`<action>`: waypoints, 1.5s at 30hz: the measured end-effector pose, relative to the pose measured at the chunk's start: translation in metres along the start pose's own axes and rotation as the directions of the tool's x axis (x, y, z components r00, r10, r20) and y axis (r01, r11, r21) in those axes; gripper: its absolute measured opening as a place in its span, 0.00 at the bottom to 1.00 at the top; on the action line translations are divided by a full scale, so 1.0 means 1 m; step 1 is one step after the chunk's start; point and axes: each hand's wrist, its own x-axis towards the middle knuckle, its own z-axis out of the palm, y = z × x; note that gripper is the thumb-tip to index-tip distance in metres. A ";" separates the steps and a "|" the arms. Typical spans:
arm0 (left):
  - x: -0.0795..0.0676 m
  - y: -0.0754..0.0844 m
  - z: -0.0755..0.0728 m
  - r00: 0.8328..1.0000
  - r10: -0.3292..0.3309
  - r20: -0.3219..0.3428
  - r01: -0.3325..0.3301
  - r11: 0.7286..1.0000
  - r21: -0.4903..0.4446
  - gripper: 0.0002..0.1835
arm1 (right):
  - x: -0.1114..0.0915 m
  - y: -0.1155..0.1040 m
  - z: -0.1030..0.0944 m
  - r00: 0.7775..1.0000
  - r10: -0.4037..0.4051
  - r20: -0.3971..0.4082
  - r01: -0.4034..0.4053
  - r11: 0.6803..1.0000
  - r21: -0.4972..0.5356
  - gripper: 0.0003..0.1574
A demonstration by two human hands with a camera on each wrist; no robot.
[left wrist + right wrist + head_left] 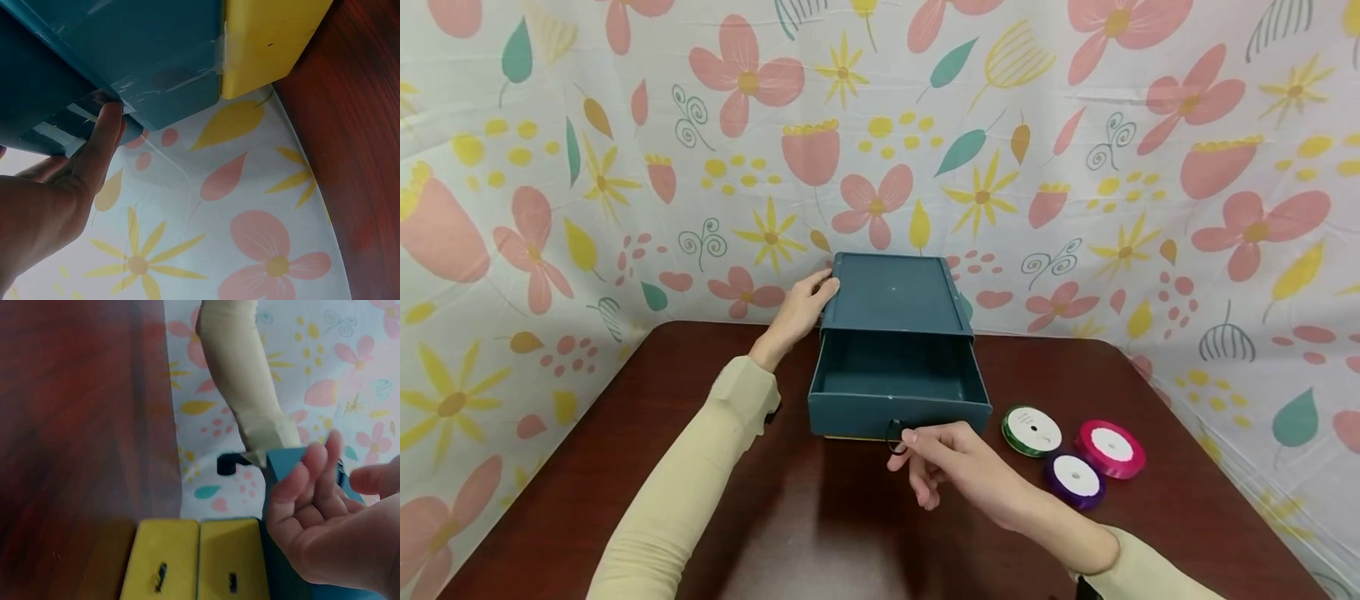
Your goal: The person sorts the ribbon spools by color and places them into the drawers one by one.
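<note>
A teal drawer box (895, 287) stands toward the back of the table. Its drawer (898, 408) is pulled out toward me, the inside showing from above. On the drawer's front, the thumb and fingertips of my right hand (958, 462) pinch a black ring pull (893, 433); the other fingers of that hand are bent loosely below. My left hand (801, 308) rests against the box's left side near the far corner. In the left wrist view, a fairly straight finger (106, 134) presses on the teal wall.
Right of the box lie three ribbon spools: green (1032, 431), pink (1110, 449) and purple (1076, 479). Yellow drawer fronts (169, 556) with dark pulls sit under the teal part. A flower-printed cloth (880, 125) hangs behind the dark wooden table (737, 517).
</note>
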 end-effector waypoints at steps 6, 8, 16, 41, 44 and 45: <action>0.001 0.003 -0.001 1.000 0.008 -0.017 -0.008 1.000 0.006 0.32 | -0.006 -0.003 -0.014 0.992 -0.063 0.108 0.072 0.994 -0.080 0.26; 0.000 0.004 -0.001 1.000 0.007 -0.018 -0.007 1.000 0.014 0.32 | -0.010 -0.004 -0.018 0.985 -0.079 0.156 0.097 0.990 -0.105 0.22; 0.000 0.006 -0.002 0.999 0.017 -0.027 -0.016 0.999 0.035 0.33 | -0.029 -0.017 -0.031 0.965 -0.143 0.222 0.184 0.967 -0.176 0.18; 0.001 0.000 0.003 0.999 -0.001 -0.047 0.000 1.000 -0.020 0.32 | -0.059 -0.017 -0.098 0.915 -0.337 -0.222 0.242 0.899 -0.365 0.14; 0.001 -0.001 0.003 0.999 -0.001 -0.050 0.000 1.000 -0.026 0.32 | -0.057 -0.008 -0.106 0.906 -0.308 -0.290 0.185 0.905 -0.382 0.14; 0.002 -0.002 0.003 0.999 -0.002 -0.051 0.001 1.000 -0.026 0.32 | -0.056 -0.004 -0.110 0.901 -0.297 -0.315 0.162 0.906 -0.391 0.14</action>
